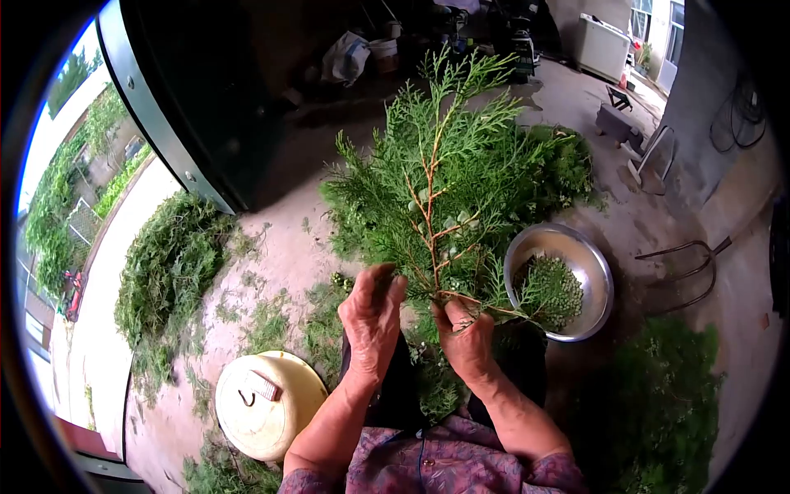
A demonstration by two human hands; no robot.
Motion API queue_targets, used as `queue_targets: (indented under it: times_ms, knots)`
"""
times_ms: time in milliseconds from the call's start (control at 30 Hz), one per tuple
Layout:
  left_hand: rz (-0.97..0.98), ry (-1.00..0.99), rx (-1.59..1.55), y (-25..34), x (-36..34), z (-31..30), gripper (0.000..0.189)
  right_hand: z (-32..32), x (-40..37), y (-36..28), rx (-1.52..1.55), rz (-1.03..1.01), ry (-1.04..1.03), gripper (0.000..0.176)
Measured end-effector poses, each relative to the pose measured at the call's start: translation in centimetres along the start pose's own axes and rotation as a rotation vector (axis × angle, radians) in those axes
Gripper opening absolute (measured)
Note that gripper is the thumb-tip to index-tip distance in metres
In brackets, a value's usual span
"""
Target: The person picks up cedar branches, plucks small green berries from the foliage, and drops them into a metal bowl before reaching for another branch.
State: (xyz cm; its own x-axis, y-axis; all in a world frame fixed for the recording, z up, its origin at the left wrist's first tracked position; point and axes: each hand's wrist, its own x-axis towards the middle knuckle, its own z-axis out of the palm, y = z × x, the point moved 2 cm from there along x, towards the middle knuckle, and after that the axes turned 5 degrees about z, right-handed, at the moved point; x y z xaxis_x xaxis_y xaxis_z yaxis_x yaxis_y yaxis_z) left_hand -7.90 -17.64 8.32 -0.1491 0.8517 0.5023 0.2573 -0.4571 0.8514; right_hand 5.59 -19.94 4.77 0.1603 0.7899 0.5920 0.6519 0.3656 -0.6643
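A leafy green branch point(429, 198) with brown stems and a few pale green cones stands up in front of me. My right hand point(467, 342) is closed round its lower stem. My left hand point(372, 317) is raised just left of the stem, its fingers bent together near the lower leaves; what they hold, if anything, is hidden. To the right of my right hand a metal bowl point(605, 284) holds many small green pieces, and a side sprig of the branch hangs over its left rim.
An upturned cream basin point(255, 424) with a small block and a hook on it sits at lower left. Cut greenery point(177, 263) is heaped at left, with more behind the branch and at lower right. A metal fork point(708, 267) lies right of the bowl.
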Motion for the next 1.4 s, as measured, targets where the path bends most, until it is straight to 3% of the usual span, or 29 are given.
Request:
queue_targets:
  times_ms: [200,233,367,500,600,633,767,867,900,1033,1133,1233,1267,1400]
  knots:
    - [0.005,0.081,-0.153,-1.4,0.5,1.2,0.025,1.4,-2.5,1.4,-0.209,-0.043,-0.051,0.016]
    - [0.006,0.094,-0.184,-1.5,0.2,1.1,0.026,1.5,-2.7,1.6,-0.174,-0.153,-0.030,0.017]
    - [-0.044,0.222,-0.349,0.6,-0.7,0.8,0.027,2.2,-3.0,1.6,-0.165,-0.105,-0.058,0.010]
    - [0.016,0.134,0.028,0.1,-0.9,0.2,0.016,2.1,-2.6,0.4,-0.169,-0.106,-0.094,0.012]
    - [-0.084,0.202,-0.112,-1.0,-1.0,0.2,0.013,2.4,-3.6,0.9,-0.139,-0.102,-0.168,0.017]
    - [0.022,0.166,0.032,-0.9,-1.1,-0.2,0.016,2.6,-4.0,1.2,-0.082,-0.100,-0.197,0.019]
    - [-0.111,0.157,-0.289,-2.9,-1.9,-1.7,0.026,0.7,-4.3,0.0,0.069,0.067,-0.240,0.034]
    - [-0.060,0.172,-0.477,-5.2,-2.2,-3.2,0.025,-1.9,-5.0,-1.9,0.093,-0.050,-0.056,0.042]
    - [-0.136,0.145,-0.557,-5.9,-2.5,-3.8,0.022,-2.2,-5.6,-1.7,0.030,-0.046,-0.099,0.040]
    - [-0.421,0.063,-0.826,-8.7,-4.2,-4.9,0.025,-0.3,-9.9,0.5,0.219,0.288,-0.473,0.034]
    - [-0.581,-0.004,-0.960,-9.8,-6.2,-5.0,0.028,0.6,-11.8,1.3,0.278,0.291,-0.609,0.030]
    - [-0.645,-0.031,-1.033,-10.4,-7.1,-5.0,0.032,0.9,-12.4,0.9,0.802,0.766,-0.729,0.028]
    - [-0.653,-0.029,-1.050,-10.5,-7.3,-4.9,0.033,0.9,-12.4,0.2,1.118,0.951,-0.638,0.026]
    - [-0.667,-0.018,-1.102,-11.0,-7.4,-4.6,0.039,-3.7,-6.8,-4.6,1.130,0.677,-0.498,0.022]
